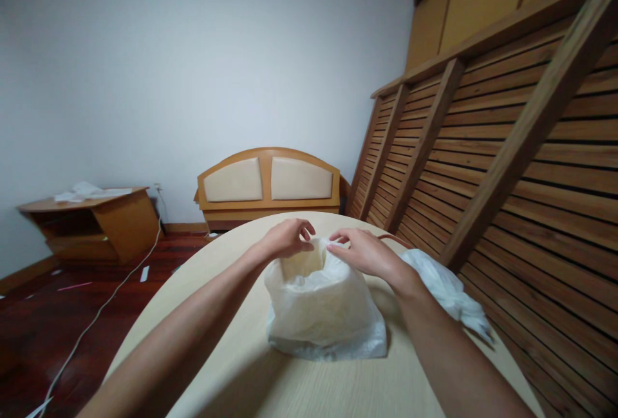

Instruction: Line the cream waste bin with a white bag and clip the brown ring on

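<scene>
A white, thin plastic bag (326, 315) stands upright on the round, pale wooden table (226, 341), its mouth open at the top and its lower edge creased flat. What lies deep inside it is hidden. At the left side of the mouth is my left hand (288, 238), its fingers curved and a gap showing between them and the thumb. My right hand (360, 249) pinches the far right part of the rim between thumb and fingers.
Another crumpled white plastic bag (441, 286) lies on the table's right side. A slatted wooden frame (506, 147) leans at the right. Behind the table stands a padded headboard (268, 180). A low cabinet (118, 225) and a white cable (113, 295) are at the left.
</scene>
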A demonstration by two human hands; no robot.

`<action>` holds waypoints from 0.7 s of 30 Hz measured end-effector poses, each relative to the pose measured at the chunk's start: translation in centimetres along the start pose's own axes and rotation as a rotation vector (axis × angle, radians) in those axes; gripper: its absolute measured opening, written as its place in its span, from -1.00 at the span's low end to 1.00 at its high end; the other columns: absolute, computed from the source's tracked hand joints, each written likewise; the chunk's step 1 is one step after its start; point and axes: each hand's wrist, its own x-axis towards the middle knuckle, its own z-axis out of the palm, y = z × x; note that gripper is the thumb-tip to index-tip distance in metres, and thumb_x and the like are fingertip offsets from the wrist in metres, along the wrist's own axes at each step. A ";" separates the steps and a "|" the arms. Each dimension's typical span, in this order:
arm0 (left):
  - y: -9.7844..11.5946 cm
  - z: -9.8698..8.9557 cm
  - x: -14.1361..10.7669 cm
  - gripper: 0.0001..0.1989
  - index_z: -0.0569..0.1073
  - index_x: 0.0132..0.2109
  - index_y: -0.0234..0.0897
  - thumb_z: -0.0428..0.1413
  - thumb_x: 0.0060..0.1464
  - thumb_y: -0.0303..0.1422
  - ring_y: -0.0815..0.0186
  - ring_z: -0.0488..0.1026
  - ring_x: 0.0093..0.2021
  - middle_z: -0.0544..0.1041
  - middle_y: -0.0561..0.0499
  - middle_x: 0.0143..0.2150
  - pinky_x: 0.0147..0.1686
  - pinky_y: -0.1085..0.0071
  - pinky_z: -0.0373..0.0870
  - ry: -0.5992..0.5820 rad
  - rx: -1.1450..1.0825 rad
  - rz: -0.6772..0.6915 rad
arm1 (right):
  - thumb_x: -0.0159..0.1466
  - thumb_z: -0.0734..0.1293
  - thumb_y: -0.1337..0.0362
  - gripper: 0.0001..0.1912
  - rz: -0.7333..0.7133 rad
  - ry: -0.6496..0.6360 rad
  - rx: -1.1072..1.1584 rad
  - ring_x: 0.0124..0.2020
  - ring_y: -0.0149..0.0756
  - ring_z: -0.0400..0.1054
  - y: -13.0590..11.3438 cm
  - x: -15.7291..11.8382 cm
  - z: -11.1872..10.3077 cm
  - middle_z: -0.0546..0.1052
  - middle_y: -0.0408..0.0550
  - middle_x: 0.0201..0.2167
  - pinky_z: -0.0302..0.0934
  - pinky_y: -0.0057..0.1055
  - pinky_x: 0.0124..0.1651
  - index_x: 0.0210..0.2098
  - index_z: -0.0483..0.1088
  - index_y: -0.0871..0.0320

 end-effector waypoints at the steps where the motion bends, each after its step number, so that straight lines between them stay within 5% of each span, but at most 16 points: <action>1: 0.1 0.2 0.1 -0.67 0.55 -0.04 -0.20 0.24 -0.01 -0.33 0.22 0.57 -0.20 0.65 -0.02 -0.14 -0.29 0.45 0.38 -0.009 0.034 -0.007 | 0.26 0.35 0.06 -0.63 -0.015 -0.015 0.009 -0.05 -0.06 0.49 0.2 0.1 0.2 0.62 0.09 -0.09 0.30 -0.29 -0.02 -0.07 0.55 0.15; 8: 0.1 1.4 -0.2 -0.67 0.59 -0.16 -0.19 0.33 -0.17 -0.38 0.04 0.55 -0.12 0.64 -0.10 -0.15 -0.23 0.35 0.35 -0.029 0.195 -0.107 | 0.16 0.38 0.29 -0.64 -0.099 -0.043 0.090 -0.03 -0.11 0.49 0.4 0.4 0.9 0.61 0.06 -0.06 0.30 -0.30 0.05 -0.03 0.53 0.17; 15: 0.9 -0.1 -1.8 -0.34 0.45 0.10 -0.26 0.36 -0.16 -0.14 0.14 0.54 -0.18 0.58 -0.13 0.01 -0.29 0.39 0.35 0.022 0.070 -0.035 | 0.13 0.34 0.42 -0.63 -0.178 0.012 0.161 -0.06 -0.17 0.49 0.0 0.9 1.6 0.61 0.03 -0.07 0.31 -0.35 0.00 -0.06 0.52 0.17; 21: 1.8 -0.6 -3.2 -0.77 0.55 -0.11 -0.24 0.18 0.07 -0.30 0.24 0.53 -0.28 0.63 -0.06 -0.17 -0.37 0.45 0.29 0.133 -0.004 0.060 | 0.16 0.35 0.43 -0.69 -0.290 0.015 0.225 -0.07 -0.18 0.48 -1.5 0.6 1.1 0.62 -0.04 -0.11 0.28 -0.35 0.02 -0.10 0.53 0.11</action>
